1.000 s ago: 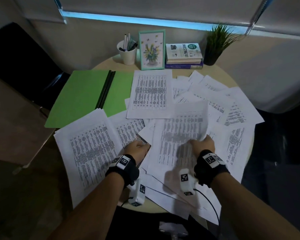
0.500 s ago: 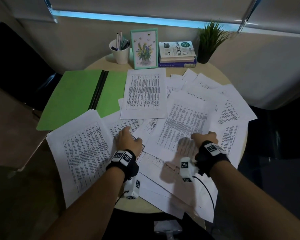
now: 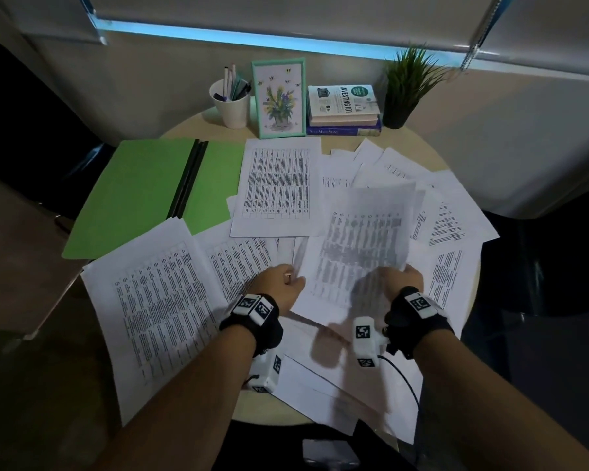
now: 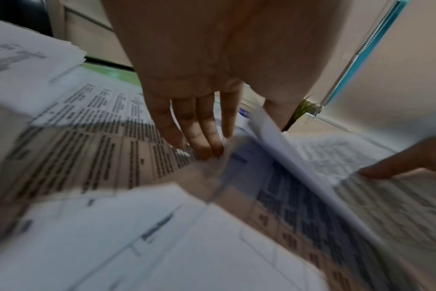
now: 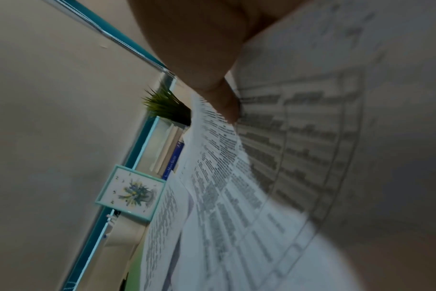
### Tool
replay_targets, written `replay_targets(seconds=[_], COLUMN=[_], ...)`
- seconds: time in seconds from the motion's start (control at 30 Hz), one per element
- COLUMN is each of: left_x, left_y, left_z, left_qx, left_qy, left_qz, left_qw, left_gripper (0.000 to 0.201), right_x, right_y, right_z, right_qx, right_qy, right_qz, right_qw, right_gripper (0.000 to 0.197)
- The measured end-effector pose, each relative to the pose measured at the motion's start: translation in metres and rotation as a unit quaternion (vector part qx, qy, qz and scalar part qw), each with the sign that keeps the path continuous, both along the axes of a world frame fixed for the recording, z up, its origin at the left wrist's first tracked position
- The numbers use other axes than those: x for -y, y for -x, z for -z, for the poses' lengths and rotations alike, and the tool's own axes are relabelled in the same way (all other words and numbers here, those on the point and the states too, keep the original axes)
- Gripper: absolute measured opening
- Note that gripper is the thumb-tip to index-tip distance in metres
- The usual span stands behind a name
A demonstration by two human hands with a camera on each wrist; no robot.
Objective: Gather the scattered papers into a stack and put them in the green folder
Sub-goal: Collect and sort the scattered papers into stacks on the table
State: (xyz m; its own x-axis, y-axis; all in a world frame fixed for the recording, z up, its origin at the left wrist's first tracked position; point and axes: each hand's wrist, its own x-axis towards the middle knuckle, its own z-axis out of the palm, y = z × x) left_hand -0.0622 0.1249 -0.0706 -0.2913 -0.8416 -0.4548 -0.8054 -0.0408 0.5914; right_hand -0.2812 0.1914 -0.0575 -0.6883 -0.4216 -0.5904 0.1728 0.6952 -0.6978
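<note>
- A book [image 3: 343, 100] at the round table's [image 3: 198, 130] far edge reads "INVESTING 101".
- The right hand [image 3: 402, 277] pinches a lifted printed sheet [image 3: 361, 246], thumb on top.
- The left hand [image 3: 279, 287] lies spread, straight fingers touching the scattered papers [image 3: 157, 300].
- The green folder [image 3: 140, 192] lies open and flat, far left.

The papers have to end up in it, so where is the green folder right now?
In the head view the green folder lies open on the table's far left, left of the upright printed sheet and in front of the pen cup.
</note>
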Motion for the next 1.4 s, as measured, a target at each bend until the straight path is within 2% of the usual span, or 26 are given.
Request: replay_targets(seconds=[0.1, 0.23, 0.43, 0.57, 0.67, 0.77, 0.87, 0.97, 1.03, 1.1, 1.17, 1.23, 1.3, 1.4], left_x=[0.004, 0.007, 0.01, 0.011, 0.013, 0.014, 0.01, 0.007, 0.004, 0.002, 0.0, 0.0, 0.002, 0.004], left_y=[-0.01, -0.013, -0.003, -0.005, -0.011, -0.015, -0.019, -0.021, -0.024, -0.032, -0.044, -0.058, -0.07, -0.081], left_z=[0.003, 0.006, -0.002, -0.006, -0.01, -0.014, -0.019, -0.024, -0.024, -0.018, -0.012, -0.009, -0.008, -0.011], left_qx=[0.02, 0.017, 0.038, 0.012, -0.056, -0.198, -0.261, -0.249, -0.268, -0.271, -0.242, -0.204, -0.158, -0.147], left_qy=[-0.011, -0.021, -0.022, 0.005, 0.034, -0.026, -0.071, -0.061, -0.064, -0.063, -0.059, -0.054, -0.029, -0.008], left_qz=[-0.012, -0.029, -0.01, -0.024, -0.098, -0.201, -0.213, -0.198, -0.228, -0.255, -0.264, -0.265, -0.275, -0.301], left_qw=[1.0, 0.999, 0.999, 1.0, 0.993, 0.959, 0.939, 0.946, 0.934, 0.926, 0.932, 0.941, 0.948, 0.942], left_gripper=[0.037, 0.032, 0.031, 0.022, 0.029, 0.044, 0.066, 0.055, 0.038, 0.035, 0.033, 0.035, 0.035, 0.037], right_x=[-0.004, -0.005, 0.002, 0.007, 0.008, 0.006, 0.003, -0.001, 0.0, 0.002, 0.007, 0.016, 0.031, 0.051], right_y=[0.014, 0.029, 0.031, 0.036, 0.038, 0.032, 0.017, -0.002, -0.016, -0.027, -0.035, -0.041, -0.039, -0.031], right_z=[-0.009, -0.03, -0.062, -0.077, -0.082, -0.077, -0.061, -0.044, -0.038, -0.033, -0.029, -0.023, -0.012, 0.003], right_qx=[-0.065, -0.129, -0.152, -0.172, -0.167, -0.114, -0.042, 0.004, 0.041, 0.042, 0.038, 0.046, 0.011, 0.0], right_qy=[0.041, 0.105, 0.194, 0.223, 0.205, 0.173, 0.124, 0.094, 0.087, 0.072, 0.06, 0.052, 0.034, 0.015], right_qz=[-0.002, -0.033, -0.038, -0.034, -0.076, -0.143, -0.184, -0.216, -0.236, -0.278, -0.301, -0.295, -0.282, -0.243], right_qw=[0.997, 0.986, 0.969, 0.959, 0.961, 0.968, 0.974, 0.972, 0.967, 0.957, 0.951, 0.953, 0.959, 0.97], right_gripper=[0.031, 0.038, 0.032, 0.021, 0.014, 0.018, 0.022, 0.019, 0.018, 0.01, 0.006, 0.007, 0.01, 0.014])
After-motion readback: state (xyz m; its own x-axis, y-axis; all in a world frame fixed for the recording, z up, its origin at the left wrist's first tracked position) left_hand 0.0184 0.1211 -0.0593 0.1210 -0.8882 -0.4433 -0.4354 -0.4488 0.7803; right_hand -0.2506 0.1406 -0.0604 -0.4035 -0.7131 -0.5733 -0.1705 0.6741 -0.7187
